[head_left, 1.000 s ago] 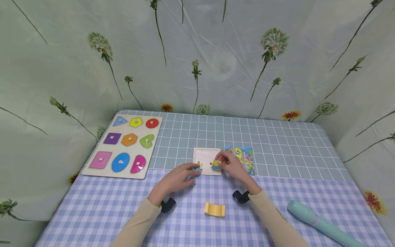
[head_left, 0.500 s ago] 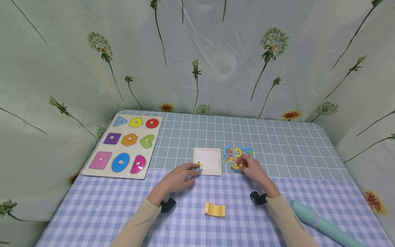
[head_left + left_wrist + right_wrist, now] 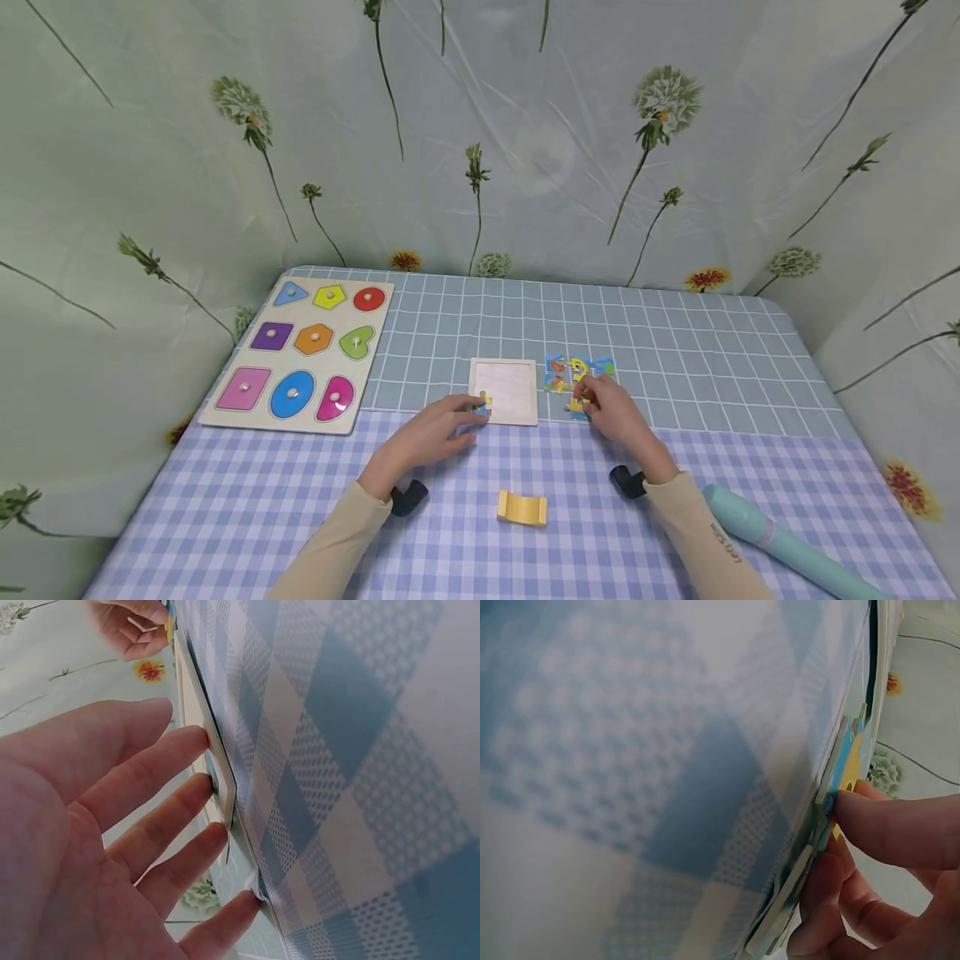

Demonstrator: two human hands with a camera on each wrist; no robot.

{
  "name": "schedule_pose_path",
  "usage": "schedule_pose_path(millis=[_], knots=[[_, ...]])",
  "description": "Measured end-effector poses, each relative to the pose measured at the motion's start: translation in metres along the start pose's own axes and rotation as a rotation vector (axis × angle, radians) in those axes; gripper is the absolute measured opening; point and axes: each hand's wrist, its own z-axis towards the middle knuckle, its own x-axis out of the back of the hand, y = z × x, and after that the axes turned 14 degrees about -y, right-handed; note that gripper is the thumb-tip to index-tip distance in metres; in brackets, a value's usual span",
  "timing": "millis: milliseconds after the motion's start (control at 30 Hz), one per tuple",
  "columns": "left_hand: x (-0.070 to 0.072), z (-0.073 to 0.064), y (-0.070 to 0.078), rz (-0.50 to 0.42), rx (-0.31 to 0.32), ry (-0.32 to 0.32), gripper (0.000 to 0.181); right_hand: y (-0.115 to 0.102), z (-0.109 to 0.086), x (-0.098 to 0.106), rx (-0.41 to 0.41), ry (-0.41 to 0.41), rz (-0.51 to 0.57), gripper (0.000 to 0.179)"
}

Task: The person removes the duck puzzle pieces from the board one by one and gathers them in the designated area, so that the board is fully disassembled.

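A square wooden puzzle tray (image 3: 512, 388) lies in the middle of the table, with one jigsaw piece (image 3: 486, 401) in its near left corner. My left hand (image 3: 429, 432) rests there, fingers extended; in the left wrist view its fingertips touch the tray's edge and the piece. To the right of the tray, a group of colourful jigsaw pieces (image 3: 558, 375) lies on the cloth. My right hand (image 3: 611, 407) pinches a yellow and blue jigsaw piece (image 3: 576, 407) at the group's near edge. In the right wrist view the thumb (image 3: 885, 829) presses on this piece, low over the cloth.
A board of knobbed shapes (image 3: 303, 358) lies at the left. Close to the front is a small yellow curved block (image 3: 522, 508). A turquoise cylindrical object (image 3: 780, 537) lies at the front right. Behind the table hangs a dandelion-print curtain (image 3: 525, 150).
My right hand has moved from above the tray's right side rightward to the loose pieces, carrying the yellow and blue piece. The left hand has stayed put.
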Motion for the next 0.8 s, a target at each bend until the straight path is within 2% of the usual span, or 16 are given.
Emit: schedule_pose_path(millis=[200, 267, 367, 433, 533, 667, 800], knots=[[0.000, -0.001, -0.001, 0.008, -0.009, 0.022, 0.031, -0.002, 0.000, 0.000, 0.004, 0.029, -0.010, 0.018], [0.000, -0.002, -0.002, 0.014, -0.015, 0.026, 0.032, -0.004, 0.002, -0.001, 0.041, 0.049, 0.014, 0.018], [0.002, -0.006, -0.005, 0.030, -0.018, 0.028, 0.032, -0.013, 0.006, -0.003, 0.152, 0.054, 0.086, 0.018], [0.003, -0.009, -0.007, 0.043, -0.009, 0.020, 0.033, -0.023, 0.010, -0.006, 0.222, 0.025, 0.143, 0.017], [0.003, -0.011, -0.010, 0.052, 0.012, -0.005, 0.034, -0.039, 0.017, -0.012, 0.296, -0.065, 0.206, 0.016], [0.002, -0.012, -0.014, 0.055, 0.030, -0.046, 0.035, -0.058, 0.029, -0.021, 0.331, -0.166, 0.226, 0.020], [0.002, -0.013, -0.014, 0.062, 0.030, -0.058, 0.035, -0.070, 0.041, -0.028, 0.337, -0.208, 0.197, 0.024]])
